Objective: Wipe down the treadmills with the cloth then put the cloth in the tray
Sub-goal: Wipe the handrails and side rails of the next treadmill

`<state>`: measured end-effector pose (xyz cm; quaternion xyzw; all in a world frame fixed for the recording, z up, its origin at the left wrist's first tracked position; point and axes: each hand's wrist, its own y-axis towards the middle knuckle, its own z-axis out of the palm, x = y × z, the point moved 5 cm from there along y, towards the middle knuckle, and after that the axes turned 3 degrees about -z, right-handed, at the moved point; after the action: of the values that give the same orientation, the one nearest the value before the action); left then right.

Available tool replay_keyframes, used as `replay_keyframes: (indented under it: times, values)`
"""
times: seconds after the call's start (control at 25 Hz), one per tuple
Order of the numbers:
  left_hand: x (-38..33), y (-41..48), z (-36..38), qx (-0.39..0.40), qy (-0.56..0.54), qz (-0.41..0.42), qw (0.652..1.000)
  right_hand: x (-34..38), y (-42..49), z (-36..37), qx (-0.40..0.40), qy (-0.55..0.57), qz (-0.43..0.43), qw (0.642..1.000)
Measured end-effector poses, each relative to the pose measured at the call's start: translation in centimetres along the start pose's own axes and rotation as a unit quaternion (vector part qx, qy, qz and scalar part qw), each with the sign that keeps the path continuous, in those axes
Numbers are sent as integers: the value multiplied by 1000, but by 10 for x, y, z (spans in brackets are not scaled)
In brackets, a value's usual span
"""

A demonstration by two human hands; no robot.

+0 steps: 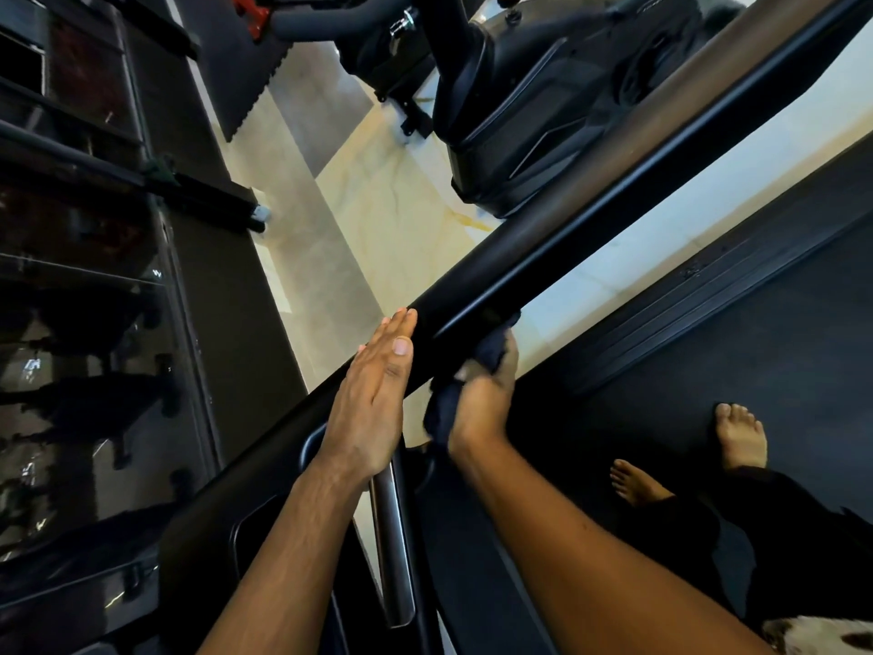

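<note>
Dark, soft cloth (477, 371) bunches in your right hand (482, 399), clenched against the black padded treadmill handrail (543, 257). Your left hand (373, 394) lies flat, released. It looks limp and light, so keep it wadded.

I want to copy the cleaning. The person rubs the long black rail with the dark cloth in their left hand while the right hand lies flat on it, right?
Not quite: the head view shows the dark cloth in the right hand, and the left hand lying flat on the long black rail.

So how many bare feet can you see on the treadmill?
2, both on the dark treadmill belt at lower right: one foot farther forward, the other foot nearer and to its left, partly covered by a dark trouser leg.
</note>
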<state>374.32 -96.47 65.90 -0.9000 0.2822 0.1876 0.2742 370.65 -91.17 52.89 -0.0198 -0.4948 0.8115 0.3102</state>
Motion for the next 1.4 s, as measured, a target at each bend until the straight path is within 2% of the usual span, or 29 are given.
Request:
replay_keyframes:
  times: [0.08, 0.24, 0.36, 0.4, 0.48, 0.52, 0.64, 0.8, 0.84, 0.92, 1.0, 1.04, 1.12, 1.24, 1.28, 1.32, 1.4]
  values:
    - [-3, 3, 2, 0, -2, 8, 1000, 14, 12, 6, -19, 70, -19, 997]
    - [-21, 6, 11, 14, 27, 55, 998, 20, -6, 6, 13, -7, -27, 1000]
    - [-34, 13, 18, 27, 40, 72, 996, 38, 20, 7, -45, 19, -84, 995]
    - [-36, 15, 20, 26, 42, 76, 996, 37, 18, 6, -42, 2, -88, 995]
    - [-38, 18, 23, 19, 44, 85, 995, 34, -1, 9, 22, -38, -56, 997]
    - [-39, 19, 23, 15, 44, 88, 995, 32, -1, 9, 51, -22, -41, 998]
    - [-40, 23, 26, 12, 32, 88, 996, 53, 38, 10, 0, 115, -18, 993]
    - [-45, 24, 29, 5, 36, 95, 995, 62, 21, 4, 28, 7, -61, 998]
    - [-47, 26, 30, 6, 41, 98, 994, 64, 26, 3, 28, 4, -70, 997]
    - [-53, 32, 34, 13, 46, 103, 993, 87, 55, 6, -14, 68, -94, 993]
    - [-59, 36, 36, 14, 47, 113, 992, 96, 52, 7, -35, 30, -89, 995]
    - [-63, 37, 37, 13, 53, 119, 991, 89, 38, 4, -19, -26, -91, 995]
    - [-67, 37, 39, 14, 65, 123, 990, 84, 15, 3, 43, -39, -80, 995]
    - [-69, 37, 39, 20, 61, 125, 990, 120, 58, 7, -1, 59, -85, 995]
    - [-71, 37, 41, 18, 60, 127, 990, 133, 64, 8, -14, 61, -91, 994]
    - [-74, 37, 42, 12, 59, 132, 990, 138, 61, 6, -16, 24, -90, 996]
    - [-82, 39, 47, 4, 61, 141, 988, 135, 43, 0, 44, -35, -106, 993]
